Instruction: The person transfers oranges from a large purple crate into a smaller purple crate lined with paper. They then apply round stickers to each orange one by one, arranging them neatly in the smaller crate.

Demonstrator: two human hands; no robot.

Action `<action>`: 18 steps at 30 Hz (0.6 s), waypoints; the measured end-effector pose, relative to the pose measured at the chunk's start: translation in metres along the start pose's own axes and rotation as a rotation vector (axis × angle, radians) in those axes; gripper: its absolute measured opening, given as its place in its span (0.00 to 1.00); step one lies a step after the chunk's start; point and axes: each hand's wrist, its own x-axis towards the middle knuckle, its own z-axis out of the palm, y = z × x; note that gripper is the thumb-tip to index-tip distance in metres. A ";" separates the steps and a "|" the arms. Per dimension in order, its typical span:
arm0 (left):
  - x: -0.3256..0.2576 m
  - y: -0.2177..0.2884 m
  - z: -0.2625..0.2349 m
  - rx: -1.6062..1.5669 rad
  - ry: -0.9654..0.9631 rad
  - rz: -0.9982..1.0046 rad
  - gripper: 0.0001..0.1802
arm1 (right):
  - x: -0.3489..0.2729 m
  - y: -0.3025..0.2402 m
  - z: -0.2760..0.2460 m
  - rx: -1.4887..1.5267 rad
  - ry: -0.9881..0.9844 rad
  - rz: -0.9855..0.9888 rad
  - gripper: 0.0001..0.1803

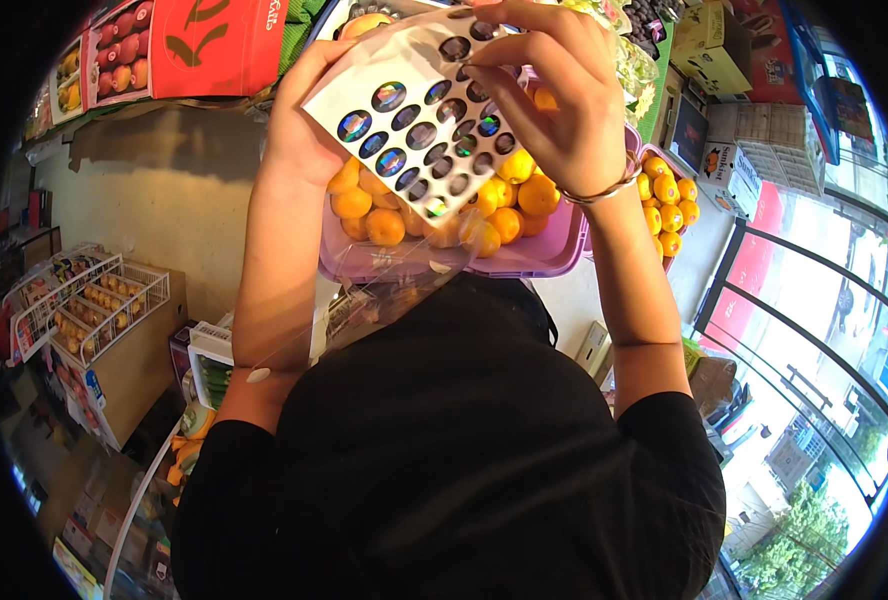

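Observation:
A white sheet of round, shiny, dark stickers [421, 136] is held up tilted over the fruit. My left hand [309, 125] grips its left edge, fingers mostly behind the sheet. Over its upper right part, my right hand [559, 95] bends its fingers and thumb against the sheet, the thumb tip beside a sticker. Whether a loose sticker is between those fingers is too small to tell. Under the sheet, orange citrus fruits [385, 228] fill a purple plastic basket [554, 255]. Clear plastic film [394, 285] hangs between the basket and my body.
More oranges [669, 205] lie in a second basket to the right. A red fruit box [214, 50] stands at the far left. White wire racks [124, 300] with packed goods are lower left. Stacked cartons [764, 135] stand near the glass panels at right.

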 end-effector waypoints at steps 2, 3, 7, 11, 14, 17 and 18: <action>-0.005 0.008 -0.003 -0.062 0.012 0.037 0.20 | -0.023 0.012 0.000 0.236 0.124 0.208 0.05; -0.007 0.011 -0.002 -0.048 0.084 0.078 0.20 | -0.035 0.015 0.004 0.453 0.259 0.429 0.04; -0.004 0.014 0.019 0.129 0.598 0.320 0.21 | -0.103 0.034 0.005 0.247 -0.226 0.897 0.12; 0.000 0.011 0.018 0.164 0.537 0.280 0.22 | -0.150 0.021 0.033 -0.127 -0.529 0.654 0.36; 0.001 0.005 0.025 0.203 0.523 0.283 0.23 | -0.150 0.014 0.044 -0.185 -0.433 0.773 0.38; 0.001 0.008 0.013 0.207 0.501 0.272 0.23 | -0.154 0.008 0.044 -0.081 -0.357 0.892 0.37; 0.001 0.008 0.015 0.225 0.509 0.264 0.24 | -0.161 0.006 0.047 -0.176 -0.345 0.783 0.34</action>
